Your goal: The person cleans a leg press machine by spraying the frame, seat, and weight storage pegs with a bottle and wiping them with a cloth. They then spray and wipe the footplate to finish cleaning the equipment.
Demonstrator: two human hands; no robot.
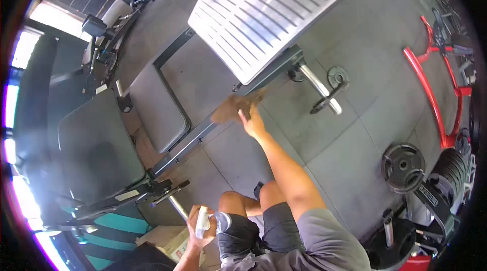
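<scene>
My right hand (253, 123) is closed on a brown cloth (231, 109). The cloth lies against the dark metal rail (210, 128) of a leg press machine, just below the ribbed metal footplate (269, 12). Low in the view, near my thigh, my left hand (197, 223) grips a spray bottle (205, 223) with a white trigger head and a clear body. The machine's dark padded seat (160, 108) and larger backrest (99, 146) are to the left of the cloth.
A metal weight peg (317, 86) sticks out from the machine's right side, with a small weight plate (337, 76) on the tiled floor beyond. To the right stand a red metal frame (428, 88) and a rack with black weight plates (403, 167). A cardboard box (165, 238) sits at lower left.
</scene>
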